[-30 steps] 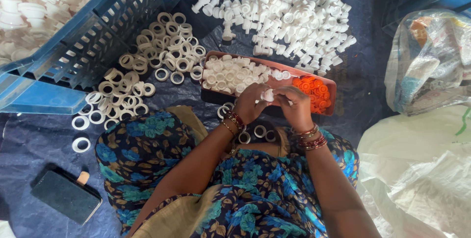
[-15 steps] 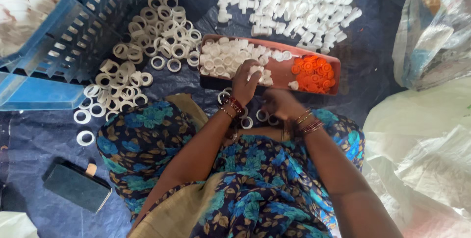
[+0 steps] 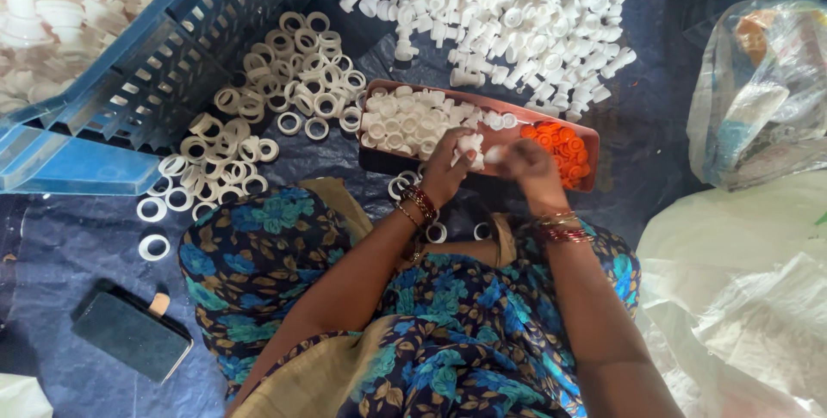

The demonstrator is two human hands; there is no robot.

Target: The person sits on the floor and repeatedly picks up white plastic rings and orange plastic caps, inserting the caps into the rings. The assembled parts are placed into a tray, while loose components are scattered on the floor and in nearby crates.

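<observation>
White plastic fitting (image 3: 470, 144), small, stubby, flanged

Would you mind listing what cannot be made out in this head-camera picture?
- Right hand: blurred, so its grip and whatever it holds are unclear.
- Small white part at the left hand: partly covered by the fingers; shape unclear.
- Blue crate: cut off by the top and left edges.
- Clear bag: contents blurred by glare.
- Dark phone-like slab: too small to identify.

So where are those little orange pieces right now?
In the head view, the orange pieces lie heaped in the right end of the brown tray, just beyond the right hand and beside the tray's white caps.
</observation>
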